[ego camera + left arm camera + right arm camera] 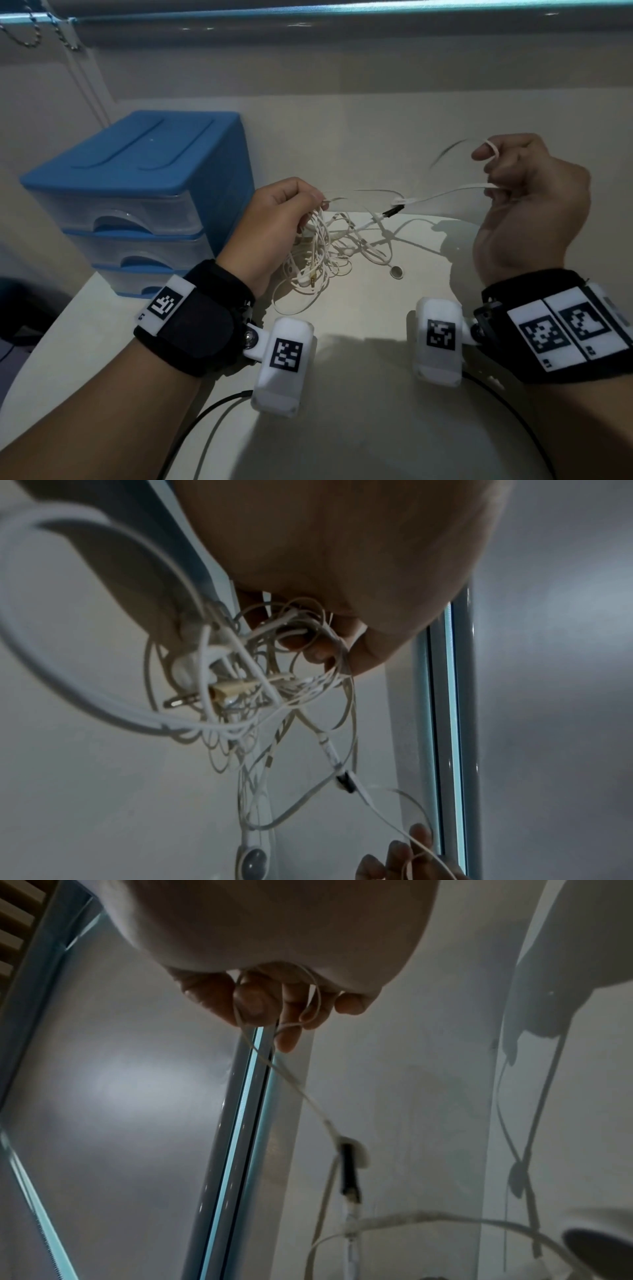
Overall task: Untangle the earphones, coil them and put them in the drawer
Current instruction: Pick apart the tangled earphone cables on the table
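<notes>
A tangle of white earphone cords lies on the pale desk and hangs from my left hand, whose curled fingers pinch several loops of it. My right hand, raised to the right, holds a flat white strand wound over its fingers. A black and white clip sits on that strand between the hands. One earbud rests on the desk. A gold jack plug shows in the tangle.
A blue drawer unit with three translucent drawers, all closed, stands at the left of the desk. A wall and window blind rise behind. Black cables run near the front edge.
</notes>
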Demonstrator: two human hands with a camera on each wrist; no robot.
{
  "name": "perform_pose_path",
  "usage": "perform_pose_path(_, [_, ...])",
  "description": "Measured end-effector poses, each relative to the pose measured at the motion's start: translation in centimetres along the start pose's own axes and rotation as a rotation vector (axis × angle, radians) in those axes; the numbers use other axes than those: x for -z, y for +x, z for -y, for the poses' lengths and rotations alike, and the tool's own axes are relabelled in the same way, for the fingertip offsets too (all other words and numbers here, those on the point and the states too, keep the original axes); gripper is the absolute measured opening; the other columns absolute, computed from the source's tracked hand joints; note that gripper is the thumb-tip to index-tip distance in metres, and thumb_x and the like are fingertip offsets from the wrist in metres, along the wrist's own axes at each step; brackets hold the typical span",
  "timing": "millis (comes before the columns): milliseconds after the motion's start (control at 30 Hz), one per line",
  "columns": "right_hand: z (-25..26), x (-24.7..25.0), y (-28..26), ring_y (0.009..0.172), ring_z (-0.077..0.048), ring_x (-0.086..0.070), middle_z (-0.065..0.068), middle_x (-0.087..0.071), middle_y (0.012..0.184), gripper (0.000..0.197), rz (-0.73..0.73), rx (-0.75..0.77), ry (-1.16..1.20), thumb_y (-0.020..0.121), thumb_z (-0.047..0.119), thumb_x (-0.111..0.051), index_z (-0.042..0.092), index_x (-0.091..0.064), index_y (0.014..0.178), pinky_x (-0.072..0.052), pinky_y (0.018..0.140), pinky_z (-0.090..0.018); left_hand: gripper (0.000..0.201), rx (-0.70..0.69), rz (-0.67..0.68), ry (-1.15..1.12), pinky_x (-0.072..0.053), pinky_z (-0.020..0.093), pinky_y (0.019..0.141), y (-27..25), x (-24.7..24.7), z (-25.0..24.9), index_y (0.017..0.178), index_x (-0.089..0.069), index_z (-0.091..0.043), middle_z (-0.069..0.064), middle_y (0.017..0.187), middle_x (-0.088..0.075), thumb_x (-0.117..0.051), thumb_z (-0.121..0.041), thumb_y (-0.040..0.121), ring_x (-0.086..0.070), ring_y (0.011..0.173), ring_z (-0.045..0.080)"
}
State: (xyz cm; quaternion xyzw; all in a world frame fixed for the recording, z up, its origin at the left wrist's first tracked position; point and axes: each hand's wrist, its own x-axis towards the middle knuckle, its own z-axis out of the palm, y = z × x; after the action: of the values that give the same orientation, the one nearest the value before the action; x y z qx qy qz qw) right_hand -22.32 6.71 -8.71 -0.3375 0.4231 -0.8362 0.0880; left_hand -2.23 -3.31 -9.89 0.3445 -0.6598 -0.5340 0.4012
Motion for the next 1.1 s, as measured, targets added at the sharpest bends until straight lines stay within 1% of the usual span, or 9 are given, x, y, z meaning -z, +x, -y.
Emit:
perform_pose_path(100, [0.0, -0.1, 0.0, 0.067, -0.015, -0.052, -0.011, -0.061, 0.082, 0.025, -0.008, -0.026, -0.182, 0.071, 0.006, -0.051, 0.018, -0.054, 0.049, -0.037, 0.063, -0.015, 0.029, -0.010, 0.005, 0.032, -0.035, 0.037, 0.071, 0.1, 0.1, 0.2, 0.066, -0.071, -0.025, 0.007, 0.074, -0.047, -0.062, -0.018, 0.093, -0.041, 0.071, 0.019])
perform_pose_path(167, [-0.4, -0.1, 0.1, 0.077, -0.010, -0.060, -0.014, -0.064, 0.096, 0.023, 0.089, -0.075, -0.366, 0.078, 0.016, -0.060, 0.015, -0.062, 0.055, -0.040, 0.070, -0.011, 0.029, -0.019, 0.012, 0.040, -0.035, 0.034, 0.068, 0.1, 0.1, 0.3, 0.066, -0.071, -0.026, 0.006, 0.073, -0.047, -0.062, -0.019, 0.093, -0.041, 0.069, 0.016])
perform_pose_path(333, [-1.6, -0.1, -0.2, 0.114, -0.007, -0.057, 0.010, -0.061, 0.115, 0.015, 0.328, -0.176, -0.687, 0.076, 0.039, -0.076, 0.025, -0.077, 0.071, -0.042, 0.105, -0.035, 0.030, -0.020, 0.023, 0.064, -0.036, 0.032, 0.065, 0.2, 0.2, 0.2, 0.069, -0.071, -0.024, 0.005, 0.072, -0.048, -0.062, -0.017, 0.097, -0.042, 0.068, 0.015])
perform_pose_path(433, [-1.1, -0.2, -0.5, 0.125, -0.011, -0.051, 0.011, -0.057, 0.123, 0.012, 0.426, -0.077, -0.650, 0.076, 0.044, -0.075, 0.033, -0.078, 0.082, -0.034, 0.106, -0.030, 0.025, -0.038, 0.065, 0.067, -0.038, 0.030, 0.068, 0.0, 0.1, 0.1, 0.073, -0.072, -0.021, 0.008, 0.077, -0.052, -0.063, -0.017, 0.096, -0.044, 0.069, 0.013])
perform_pose_path(533, [-1.0, -0.5, -1.0, 0.107, -0.008, -0.059, 0.003, -0.064, 0.112, 0.010, 0.667, -0.100, -0.640, 0.082, 0.038, -0.079, 0.031, -0.080, 0.088, -0.040, 0.096, -0.026, 0.016, -0.050, 0.131, 0.041, -0.041, 0.033, 0.071, -0.2, 0.0, -0.1, 0.076, -0.071, -0.017, 0.004, 0.074, -0.055, -0.065, -0.023, 0.090, -0.046, 0.070, 0.013])
perform_pose_path(600, [-1.2, -0.8, -1.4, 0.088, -0.018, -0.061, -0.001, -0.069, 0.094, 0.008, 0.750, -0.106, -0.623, 0.087, 0.029, -0.078, 0.023, -0.079, 0.083, -0.045, 0.084, -0.027, 0.015, -0.042, 0.170, 0.024, -0.042, 0.038, 0.072, -0.3, -0.1, -0.2, 0.079, -0.072, -0.015, 0.004, 0.074, -0.056, -0.065, -0.026, 0.087, -0.048, 0.072, 0.017])
perform_pose_path(667, [-1.2, -0.9, -1.4, 0.081, -0.027, -0.060, -0.006, -0.070, 0.084, 0.015, 0.729, -0.078, -0.576, 0.092, 0.023, -0.073, 0.017, -0.076, 0.079, -0.045, 0.078, -0.030, 0.014, -0.047, 0.185, 0.027, -0.043, 0.036, 0.072, -0.4, -0.2, -0.2, 0.080, -0.071, -0.013, 0.003, 0.072, -0.058, -0.066, -0.021, 0.091, -0.050, 0.071, 0.017])
perform_pose_path(833, [-0.7, -1.1, -1.1, 0.071, -0.013, -0.052, -0.016, -0.066, 0.078, 0.023, 0.483, -0.037, -0.427, 0.097, 0.021, -0.065, 0.016, -0.070, 0.076, -0.042, 0.068, -0.023, 0.019, -0.048, 0.204, 0.063, -0.044, 0.032, 0.069, -0.5, -0.1, -0.2, 0.078, -0.073, -0.014, -0.002, 0.068, -0.062, -0.062, -0.008, 0.093, -0.053, 0.067, 0.013])
perform_pose_path(1100, [-0.8, -0.7, -0.1, 0.072, -0.014, -0.052, 0.003, -0.063, 0.077, 0.028, 0.040, -0.017, -0.245, 0.098, 0.021, -0.059, 0.024, -0.058, 0.070, -0.041, 0.065, -0.024, 0.013, -0.019, 0.218, 0.090, -0.039, 0.033, 0.066, -0.4, -0.4, -0.1, 0.076, -0.073, -0.022, 0.001, 0.071, -0.061, -0.060, -0.018, 0.075, -0.046, 0.071, 0.021])
